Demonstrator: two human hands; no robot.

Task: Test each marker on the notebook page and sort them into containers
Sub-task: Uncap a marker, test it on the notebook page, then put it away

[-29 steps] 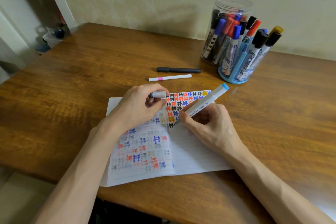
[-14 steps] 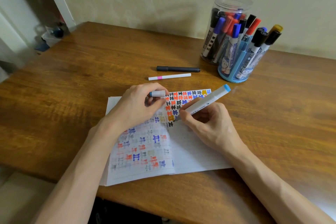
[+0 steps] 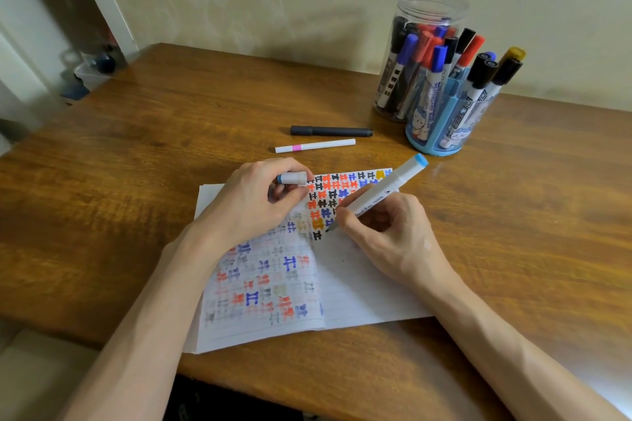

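An open notebook [image 3: 355,287] lies on the wooden table, its pages covered with coloured marks. My right hand [image 3: 393,236] grips a white marker with a light blue end [image 3: 386,188], tip down on the right page beside the marks. My left hand [image 3: 253,202] rests on the left page and pinches the marker's white cap [image 3: 293,178]. A black marker [image 3: 331,131] and a thin white pen with a pink band [image 3: 314,146] lie on the table beyond the notebook. A clear jar [image 3: 427,10] and a blue holder [image 3: 431,143] at the back right hold several markers.
A wall runs close behind the table [image 3: 136,154]. Off the table's left edge stands a white shelf with a small bin [image 3: 89,73]. The table's front edge runs just below the notebook.
The right hand has shifted the marker tip slightly down along the page. The left hand and cap have stayed in place.
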